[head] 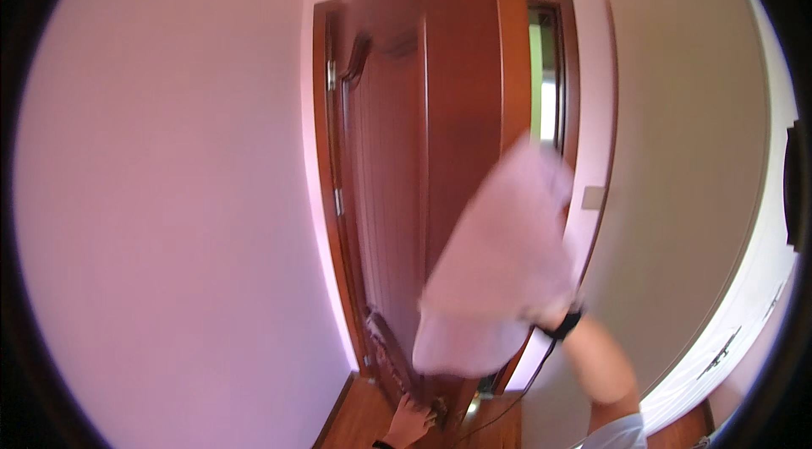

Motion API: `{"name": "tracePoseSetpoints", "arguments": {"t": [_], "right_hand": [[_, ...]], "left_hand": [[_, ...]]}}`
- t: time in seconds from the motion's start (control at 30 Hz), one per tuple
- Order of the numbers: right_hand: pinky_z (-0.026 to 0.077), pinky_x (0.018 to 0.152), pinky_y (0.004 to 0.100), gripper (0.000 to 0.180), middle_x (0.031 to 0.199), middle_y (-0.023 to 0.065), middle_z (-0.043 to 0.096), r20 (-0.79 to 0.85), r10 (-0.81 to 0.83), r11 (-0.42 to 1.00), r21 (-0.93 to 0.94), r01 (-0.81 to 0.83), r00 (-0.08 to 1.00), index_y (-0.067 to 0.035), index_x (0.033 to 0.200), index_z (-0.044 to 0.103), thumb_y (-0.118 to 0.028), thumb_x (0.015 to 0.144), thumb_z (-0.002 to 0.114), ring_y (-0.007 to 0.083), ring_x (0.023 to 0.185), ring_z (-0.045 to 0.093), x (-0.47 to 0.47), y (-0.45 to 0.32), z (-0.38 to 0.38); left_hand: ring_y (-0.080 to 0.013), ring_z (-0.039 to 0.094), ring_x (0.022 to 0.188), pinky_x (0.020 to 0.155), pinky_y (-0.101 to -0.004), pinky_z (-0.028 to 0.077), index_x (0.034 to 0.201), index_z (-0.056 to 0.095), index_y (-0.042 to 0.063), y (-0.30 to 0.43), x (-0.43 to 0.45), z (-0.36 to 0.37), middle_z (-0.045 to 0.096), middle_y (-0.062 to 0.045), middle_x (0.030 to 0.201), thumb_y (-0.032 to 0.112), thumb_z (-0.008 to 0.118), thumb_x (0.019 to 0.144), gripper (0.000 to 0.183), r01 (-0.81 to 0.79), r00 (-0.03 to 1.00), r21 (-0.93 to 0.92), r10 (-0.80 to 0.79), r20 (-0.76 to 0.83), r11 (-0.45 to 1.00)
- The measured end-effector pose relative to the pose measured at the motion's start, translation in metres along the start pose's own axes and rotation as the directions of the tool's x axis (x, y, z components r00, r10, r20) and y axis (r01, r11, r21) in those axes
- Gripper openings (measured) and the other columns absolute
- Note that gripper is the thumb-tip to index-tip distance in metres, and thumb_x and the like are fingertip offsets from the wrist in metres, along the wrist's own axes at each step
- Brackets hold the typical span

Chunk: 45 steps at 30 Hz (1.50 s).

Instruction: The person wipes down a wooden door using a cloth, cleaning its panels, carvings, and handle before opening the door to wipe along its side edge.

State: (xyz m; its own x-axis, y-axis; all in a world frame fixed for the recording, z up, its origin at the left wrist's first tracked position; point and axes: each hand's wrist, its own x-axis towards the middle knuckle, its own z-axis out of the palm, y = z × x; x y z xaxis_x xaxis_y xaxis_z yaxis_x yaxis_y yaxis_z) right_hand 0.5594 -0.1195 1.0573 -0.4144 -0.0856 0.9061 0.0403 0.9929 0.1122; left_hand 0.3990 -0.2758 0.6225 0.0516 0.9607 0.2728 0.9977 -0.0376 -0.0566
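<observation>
A dark reddish-brown wooden door [460,87] with carved panels stands ajar before me. Low on it, my left hand [411,418] is closed around the door handle [439,408], which is partly covered by my fingers. My right hand [550,317], with a black band at the wrist, holds up a pale pink cloth [498,252]. Motion blurs the cloth, and it hides part of the door's free edge as well as some of my right fingers.
A wooden door frame [323,151] with metal hinges borders the door. The left side is a plain pinkish wall [171,182]. At right stand a tall beige panel [685,132] and a wall switch [593,198]. A dark cord [501,414] runs down to the wood floor [346,414].
</observation>
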Motion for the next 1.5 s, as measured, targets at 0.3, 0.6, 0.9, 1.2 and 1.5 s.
{"name": "tracePoseSetpoints", "arguments": {"t": [0.3,0.6,0.9,1.2,1.5], "right_hand": [[0.038,0.104,0.037,0.044,0.13,0.0117,0.053,0.212,0.154,0.965,0.179,-0.194,0.965,-0.008,0.127,0.053,-0.024,0.088,0.06,0.0269,0.12,0.05,-0.06,-0.045,0.048],[0.038,0.103,0.0373,0.044,0.128,0.0125,0.054,-0.018,-0.164,0.985,0.044,0.165,0.986,-0.006,0.127,0.052,-0.024,0.088,0.06,0.0274,0.119,0.051,0.144,-0.047,-0.044],[0.038,0.103,0.0376,0.044,0.126,0.0134,0.055,-0.193,-0.421,0.891,-0.27,0.365,0.886,-0.004,0.127,0.051,-0.023,0.089,0.059,0.0279,0.118,0.052,0.384,-0.086,-0.129],[0.039,0.103,0.0379,0.044,0.125,0.0142,0.056,-0.142,-0.387,0.884,-0.339,0.323,0.911,-0.002,0.127,0.05,-0.022,0.089,0.059,0.0284,0.116,0.053,0.399,-0.088,-0.109],[0.039,0.102,0.0382,0.044,0.123,0.0151,0.057,-0.017,-0.14,0.99,0.008,0.14,0.99,0.0,0.127,0.05,-0.022,0.09,0.058,0.0288,0.115,0.054,0.183,-0.069,-0.033]], "left_hand": [[-0.0309,0.051,0.099,0.108,-0.0561,0.025,0.083,0.069,0.012,-0.008,-0.017,0.046,0.064,-0.006,0.088,0.024,0.056,0.078,0.018,-0.059,0.865,-0.109,-0.004,-0.502,0.992],[-0.0325,0.053,0.101,0.102,-0.052,0.035,0.101,0.066,0.008,-0.03,-0.01,-0.053,0.061,-0.009,0.088,0.023,0.054,0.082,0.027,-0.094,0.894,-0.129,0.027,-0.446,0.987],[-0.0322,0.052,0.104,0.103,-0.0519,0.034,0.102,0.066,0.009,-0.063,0.002,-0.091,0.061,-0.009,0.093,0.024,0.054,0.082,0.028,-0.144,0.888,-0.151,0.06,-0.455,0.978],[-0.0319,0.051,0.107,0.104,-0.0518,0.033,0.104,0.066,0.01,-0.084,0.009,-0.096,0.06,-0.009,0.097,0.025,0.055,0.082,0.029,-0.166,0.893,-0.187,0.067,-0.446,0.968],[-0.0315,0.05,0.11,0.104,-0.0518,0.032,0.105,0.065,0.011,-0.07,0.003,-0.078,0.06,-0.009,0.102,0.026,0.055,0.081,0.03,-0.077,0.892,-0.198,-0.021,-0.451,0.977]]}}
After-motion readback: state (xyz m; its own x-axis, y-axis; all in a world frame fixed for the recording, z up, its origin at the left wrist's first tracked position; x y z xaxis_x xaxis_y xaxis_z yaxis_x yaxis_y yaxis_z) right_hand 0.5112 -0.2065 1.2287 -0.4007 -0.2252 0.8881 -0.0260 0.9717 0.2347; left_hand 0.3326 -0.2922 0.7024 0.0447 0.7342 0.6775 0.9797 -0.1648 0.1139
